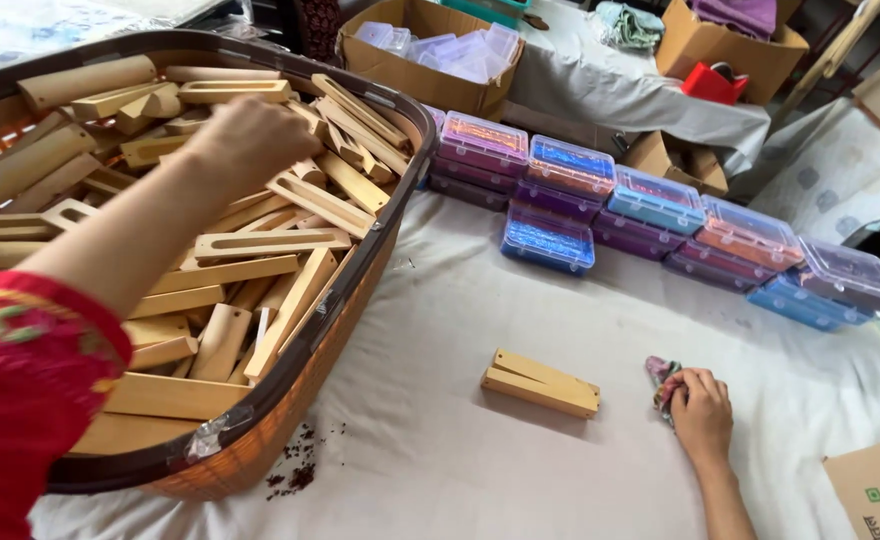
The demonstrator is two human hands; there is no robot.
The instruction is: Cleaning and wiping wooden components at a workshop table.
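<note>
My left hand (245, 135) is down in the big woven basket (355, 300), fingers curled in among the slotted wooden pieces (260, 245). I see only the back of the hand, so I cannot tell if it has closed on a piece or just rests on the pile. The pieces lie loose and crisscrossed, heaped high toward the basket's right rim, which puts them right under that hand.

My right hand (702, 410) rests on the white cloth (460, 470) well apart from the basket, fingers folded around a small crumpled colourful rag (662, 378); part of the rag sticks out at the thumb side, so the grip looks loose, probably just keeping it handy.

Between the two hands, just left of the rag, two wooden blocks (542, 383) lie flat side by side on the cloth, touching, apart from the heap.

Behind them, coloured plastic boxes with clear lids (650, 215) stand stacked in a row, purple, blue and orange. Further back a cardboard carton (425, 60) holds empty clear boxes. Some dark crumbs (295, 470) lie on the cloth by the basket's base.
</note>
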